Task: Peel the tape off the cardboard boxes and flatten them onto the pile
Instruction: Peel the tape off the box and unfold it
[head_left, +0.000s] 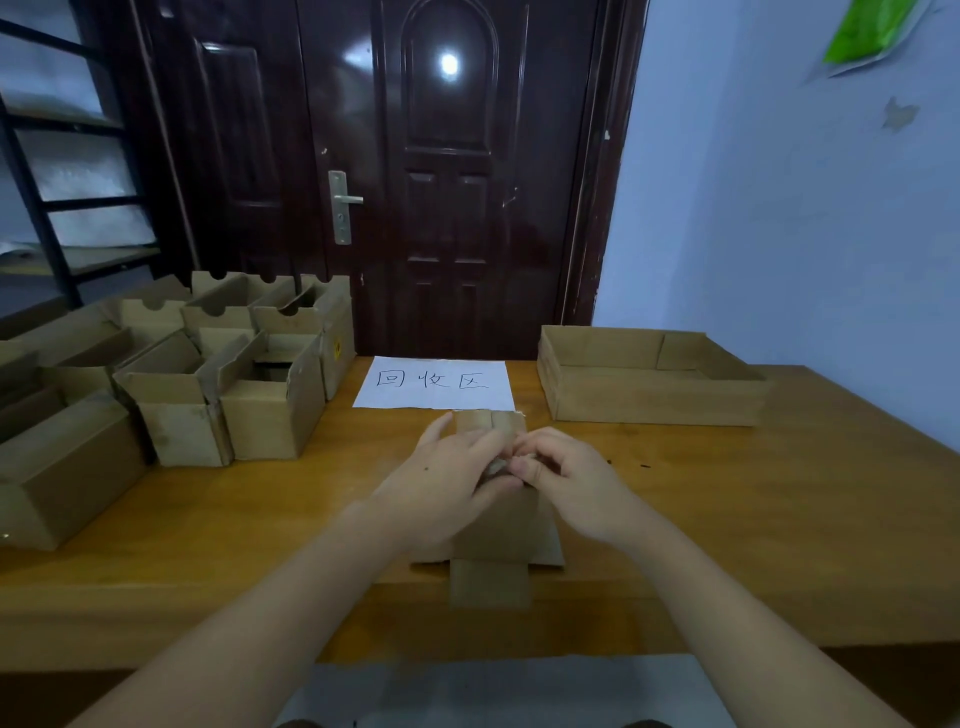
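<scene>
Two hands over a flattened brown box (501, 525): left hand (441, 483) curled around it, right hand (563, 480) pinching a small pale scrap, maybe tape (500, 466).

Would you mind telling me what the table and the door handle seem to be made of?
The table looks like wood with a smooth orange-brown finish: faint grain and a soft sheen show. The door handle and its plate appear to be brushed silvery metal, pale against the glossy dark door.

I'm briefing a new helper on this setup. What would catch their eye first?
Both hands, left hand and right hand, meet over a flattened cardboard box at the table's middle. Behind lies a white paper sign, with open boxes crowding the left.
</scene>
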